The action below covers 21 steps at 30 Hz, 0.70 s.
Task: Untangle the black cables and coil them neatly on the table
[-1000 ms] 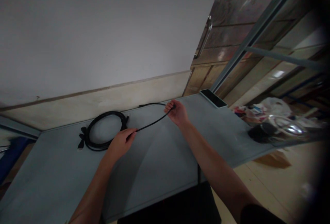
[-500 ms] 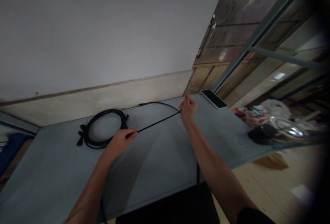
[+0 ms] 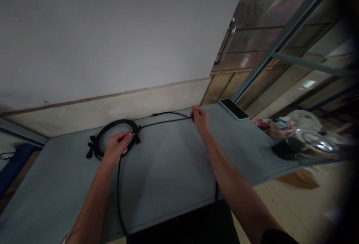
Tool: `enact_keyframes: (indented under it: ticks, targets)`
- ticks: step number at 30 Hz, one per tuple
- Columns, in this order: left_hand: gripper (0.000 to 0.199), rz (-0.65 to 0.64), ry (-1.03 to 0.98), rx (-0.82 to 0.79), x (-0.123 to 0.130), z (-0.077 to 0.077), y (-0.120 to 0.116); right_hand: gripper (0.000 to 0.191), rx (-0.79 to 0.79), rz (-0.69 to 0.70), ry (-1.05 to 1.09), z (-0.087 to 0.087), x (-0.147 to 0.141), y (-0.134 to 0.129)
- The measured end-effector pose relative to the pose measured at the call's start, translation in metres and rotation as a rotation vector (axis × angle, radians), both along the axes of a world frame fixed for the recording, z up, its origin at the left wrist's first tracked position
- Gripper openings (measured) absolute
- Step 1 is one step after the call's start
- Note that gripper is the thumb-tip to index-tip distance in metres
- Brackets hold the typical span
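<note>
A loop of black cable (image 3: 97, 141) lies coiled on the grey table at the left, with dark plugs (image 3: 89, 150) sticking out at its left and right sides. My left hand (image 3: 116, 146) is over the right part of this coil, its fingertips pinched together on black cable. Below it, a strand (image 3: 119, 191) runs down to the table's front edge. My right hand (image 3: 199, 118) is closed near the back edge, pinching a thin black cable (image 3: 168, 121) that stretches left toward the coil. Another length curves along the back edge to a small dark connector (image 3: 154, 115).
A flat device with a dark face (image 3: 234, 109) lies at the table's back right corner. Plastic bags (image 3: 303, 120) and a black and shiny object (image 3: 286, 148) are at the right. A pale wall rises behind the grey table (image 3: 168, 169).
My left hand has moved left, from beside the coil to over it. My right hand has shifted slightly left. The strand running down from my left hand now shows.
</note>
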<state>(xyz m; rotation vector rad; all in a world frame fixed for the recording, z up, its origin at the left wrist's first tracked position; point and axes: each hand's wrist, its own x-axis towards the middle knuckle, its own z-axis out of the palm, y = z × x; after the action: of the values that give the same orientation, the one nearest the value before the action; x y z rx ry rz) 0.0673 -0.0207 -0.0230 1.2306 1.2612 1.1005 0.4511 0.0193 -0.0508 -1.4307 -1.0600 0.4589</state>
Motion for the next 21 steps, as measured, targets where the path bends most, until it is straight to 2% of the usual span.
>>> enact_keyframes:
  ticks: [2, 4, 8, 13, 16, 18, 21]
  targets:
    - [0.039, 0.115, -0.192, -0.072, -0.01, 0.002, 0.004, 0.048, -0.065, 0.186, -0.083, 0.004, -0.016, -0.005]
    - [0.039, 0.179, -0.269, -0.072, -0.018, 0.004, 0.007, 0.041, -0.135, 0.389, -0.125, 0.008, -0.031, -0.011]
    - [0.04, 0.162, -0.252, -0.057, -0.018, 0.004, 0.007, 0.036, -0.216, 0.717, -0.066, 0.009, -0.053, -0.022]
    - [0.042, 0.134, -0.247, -0.057, -0.003, 0.001, 0.002, 0.036, -0.253, 0.888, -0.122, 0.011, -0.06, -0.029]
    - [0.04, 0.11, -0.287, -0.077, 0.0, 0.003, 0.001, 0.039, -0.326, 1.035, -0.159, 0.016, -0.06, -0.032]
    - [0.034, 0.093, -0.343, -0.094, 0.001, 0.005, 0.001, 0.038, -0.36, 1.111, -0.127, 0.019, -0.062, -0.034]
    - [0.026, 0.07, -0.433, -0.121, 0.004, 0.003, 0.002, 0.034, -0.345, 1.13, 0.003, 0.021, -0.066, -0.037]
